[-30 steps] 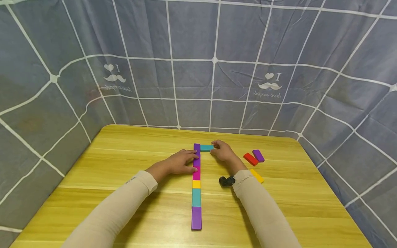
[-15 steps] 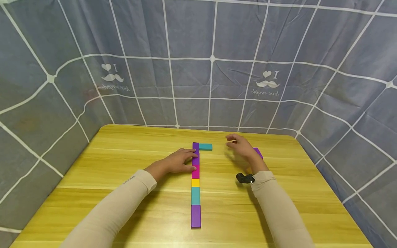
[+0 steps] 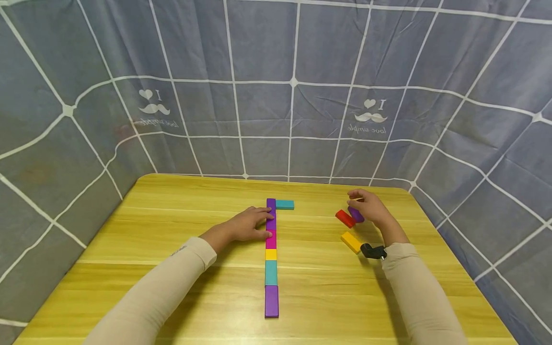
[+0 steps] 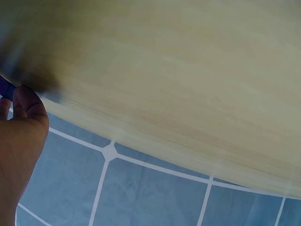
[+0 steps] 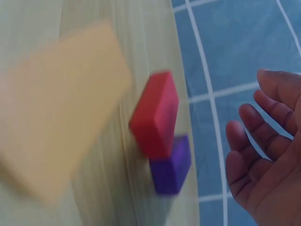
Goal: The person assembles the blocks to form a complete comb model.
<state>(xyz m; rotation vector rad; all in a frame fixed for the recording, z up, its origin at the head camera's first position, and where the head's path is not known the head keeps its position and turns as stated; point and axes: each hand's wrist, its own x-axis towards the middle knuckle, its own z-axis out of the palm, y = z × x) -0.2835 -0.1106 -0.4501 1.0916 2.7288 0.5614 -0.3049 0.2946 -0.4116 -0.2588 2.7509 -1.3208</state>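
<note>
Our left hand (image 3: 247, 226) rests flat against the line of blocks (image 3: 271, 254), fingers straight along its purple and pink pieces, steadying them on the yellow table (image 3: 181, 268). A teal block (image 3: 285, 204) lies crosswise at the far end of the line, touching the top purple piece.

Our right hand (image 3: 367, 207) hovers over the loose purple block (image 3: 356, 214), fingers loosely curved and apart, gripping nothing that we can make out (the right wrist view shows the palm open beside the block, not around it). The red block (image 3: 345, 218) lies just beside the purple one, touching or nearly so, and the yellow block (image 3: 351, 242) sits a little nearer to us.

To take the purple block cleanly, we judge it best to come down on its long sides with thumb and forefinger, keeping clear of the red neighbour so that it is not dragged along. The left hand should press lightly, since a shove would skew the line.
</note>
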